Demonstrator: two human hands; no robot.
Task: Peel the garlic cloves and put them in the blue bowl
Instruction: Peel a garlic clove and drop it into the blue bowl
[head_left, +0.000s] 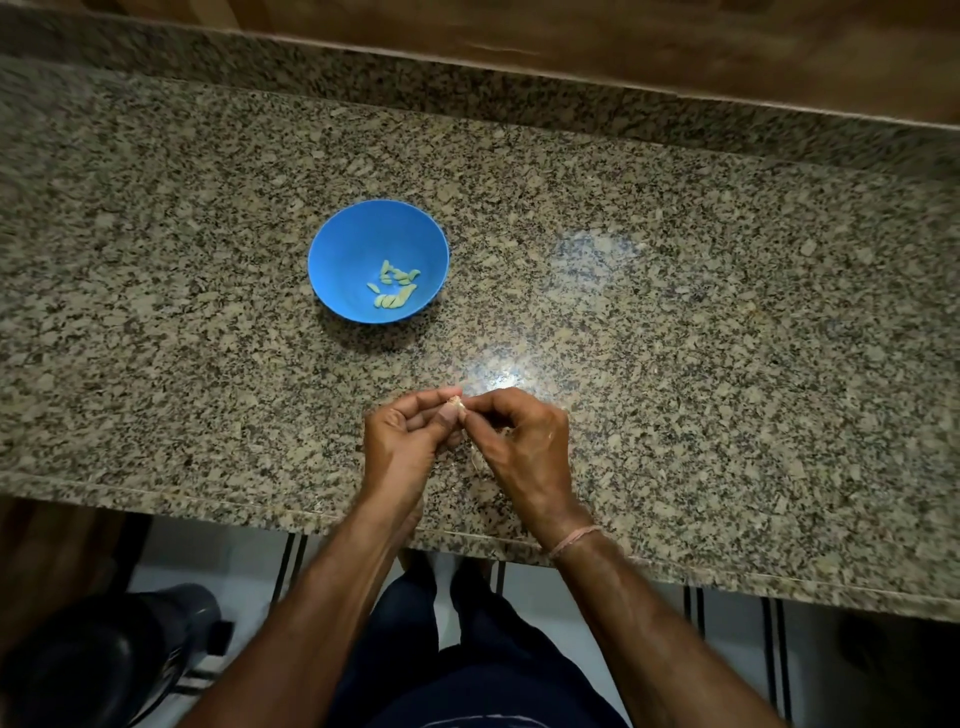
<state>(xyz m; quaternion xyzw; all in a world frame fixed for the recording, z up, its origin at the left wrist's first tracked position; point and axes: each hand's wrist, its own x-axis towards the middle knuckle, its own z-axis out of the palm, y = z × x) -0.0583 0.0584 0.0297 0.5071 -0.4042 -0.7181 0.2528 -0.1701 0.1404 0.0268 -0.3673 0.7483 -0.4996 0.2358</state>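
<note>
A blue bowl (343, 260) stands on the granite counter, left of centre, with several pale peeled garlic cloves (395, 290) lying in its bottom. Near the counter's front edge my left hand (402, 441) and my right hand (519, 441) meet fingertip to fingertip. Between them they pinch a small garlic clove (456, 402), mostly hidden by the fingers. A thin strip of papery skin (474, 457) hangs down between the two hands.
The speckled granite counter (675, 312) runs wide to both sides, backed by a low granite ledge and a wooden wall. Below its front edge are a tiled floor, my legs, and a dark round object (104, 654) at lower left.
</note>
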